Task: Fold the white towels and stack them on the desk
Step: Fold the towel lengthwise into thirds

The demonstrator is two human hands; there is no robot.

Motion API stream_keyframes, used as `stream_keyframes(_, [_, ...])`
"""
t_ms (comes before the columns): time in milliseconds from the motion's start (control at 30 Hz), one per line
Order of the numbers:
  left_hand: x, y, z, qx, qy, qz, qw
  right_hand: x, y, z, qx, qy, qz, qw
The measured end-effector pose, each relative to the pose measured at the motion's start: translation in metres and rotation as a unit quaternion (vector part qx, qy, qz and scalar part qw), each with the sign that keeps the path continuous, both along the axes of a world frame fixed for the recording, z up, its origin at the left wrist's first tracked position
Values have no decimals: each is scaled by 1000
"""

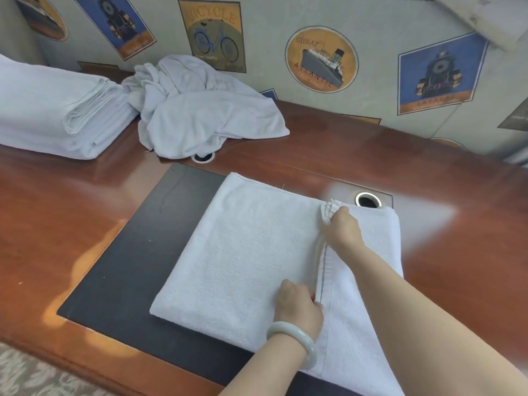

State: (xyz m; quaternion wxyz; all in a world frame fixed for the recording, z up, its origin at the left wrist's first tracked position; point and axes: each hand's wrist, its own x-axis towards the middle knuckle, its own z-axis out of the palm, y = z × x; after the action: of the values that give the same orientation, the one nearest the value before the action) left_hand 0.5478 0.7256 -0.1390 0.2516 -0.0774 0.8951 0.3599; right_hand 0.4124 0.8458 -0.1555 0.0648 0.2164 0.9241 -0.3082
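Folding a white towel on the dark inlay of the desk.
Left hand and right hand each pinch the hemmed edge, one near, one far. To my eye the far corner looks bunched; best to draw the hem taut, square it to the layer beneath, then press flat before moving it to the folded stack at left.
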Motion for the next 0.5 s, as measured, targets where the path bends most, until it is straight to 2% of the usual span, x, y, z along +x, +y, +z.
stream_keyframes(133, [6,3,2,-4,29,-10,1000,4,-1,5,-39,42,-4,998])
stream_keyframes(267, [-2,-3,6,17,27,12,999,7,-12,3,-46,117,-56,990])
stream_keyframes(367, [-6,-10,6,10,28,28,999,2,-11,-2,-65,44,-1,997])
stream_keyframes(433, [-4,-13,6,10,28,22,999,-1,-3,7,-102,38,9,994])
stream_keyframes(467, [-2,-13,7,12,22,13,1000,-1,3,11,-101,69,14,992])
stream_keyframes(500, [0,-14,9,9,12,-2,1000,0,10,12,-62,115,23,991])
